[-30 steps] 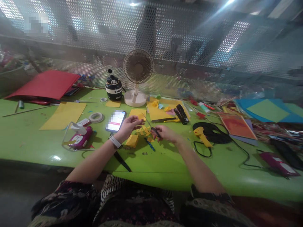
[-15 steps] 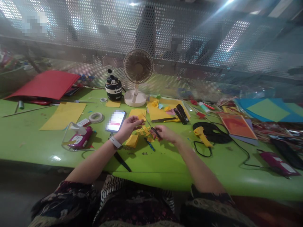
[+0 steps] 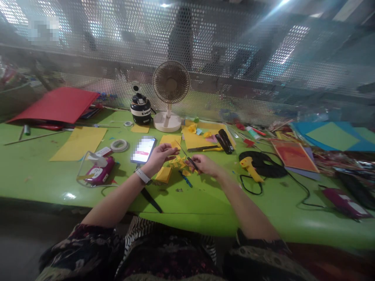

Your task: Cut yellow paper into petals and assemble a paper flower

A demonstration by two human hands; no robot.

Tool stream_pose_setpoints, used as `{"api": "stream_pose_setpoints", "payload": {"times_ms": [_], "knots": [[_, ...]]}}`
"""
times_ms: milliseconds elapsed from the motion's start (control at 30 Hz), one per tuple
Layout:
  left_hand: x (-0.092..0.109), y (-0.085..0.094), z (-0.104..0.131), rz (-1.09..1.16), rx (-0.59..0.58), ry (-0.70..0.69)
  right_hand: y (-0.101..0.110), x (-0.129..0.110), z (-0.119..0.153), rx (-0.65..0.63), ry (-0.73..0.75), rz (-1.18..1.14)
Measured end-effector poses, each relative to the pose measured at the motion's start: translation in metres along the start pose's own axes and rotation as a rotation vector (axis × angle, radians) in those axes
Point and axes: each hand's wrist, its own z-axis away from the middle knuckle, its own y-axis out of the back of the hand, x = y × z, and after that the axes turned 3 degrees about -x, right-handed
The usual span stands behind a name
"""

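Observation:
My right hand is closed around the dark handles of a pair of scissors. The thin blades point up and left, towards my left hand. That hand's fingers are pinched together beside the blades; whatever lies between them is too small to make out. Under both hands are yellow paper scraps on the green table. A folded yellow paper piece lies just below my left hand, with a small blue twisted item to its right. A lit phone sits left of my left hand.
A white fan and a black bottle stand at the back. On the right are a black stapler, a yellow glue gun and its cable. To the left lie a tape roll and a purple power strip.

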Motion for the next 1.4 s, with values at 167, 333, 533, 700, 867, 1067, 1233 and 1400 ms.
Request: {"api": "stream_pose_setpoints", "payload": {"times_ms": [167,333,533,700,867,1067,1233,1400], "knots": [[-0.0004,0.0005,-0.0003,0.012,-0.002,0.0,-0.0002,0.0001,0.0001,0.014,0.0,-0.002],[0.0013,0.0008,0.0002,0.014,-0.015,0.0,-0.0018,-0.0015,-0.0001,0.023,-0.014,-0.021],[0.0008,0.0002,0.0003,0.021,-0.039,0.02,-0.004,-0.0075,0.003,0.027,-0.02,-0.042],[-0.0007,0.0004,-0.0011,0.034,-0.036,0.026,-0.0031,-0.0033,0.0008,0.035,-0.011,-0.015],[0.0015,0.0003,-0.0005,0.01,-0.007,0.024,-0.0026,-0.003,0.0014,0.046,-0.024,-0.004],[0.0025,0.0028,-0.0008,-0.044,0.01,0.022,-0.0034,-0.0048,0.0024,0.048,-0.043,-0.005],[0.0045,0.0011,-0.0004,-0.044,-0.018,0.022,-0.0034,-0.0068,0.0029,0.06,-0.045,-0.025],[0.0066,-0.0025,0.0019,-0.051,-0.045,0.047,-0.0026,-0.0051,0.0021,0.049,-0.016,-0.026]]}}
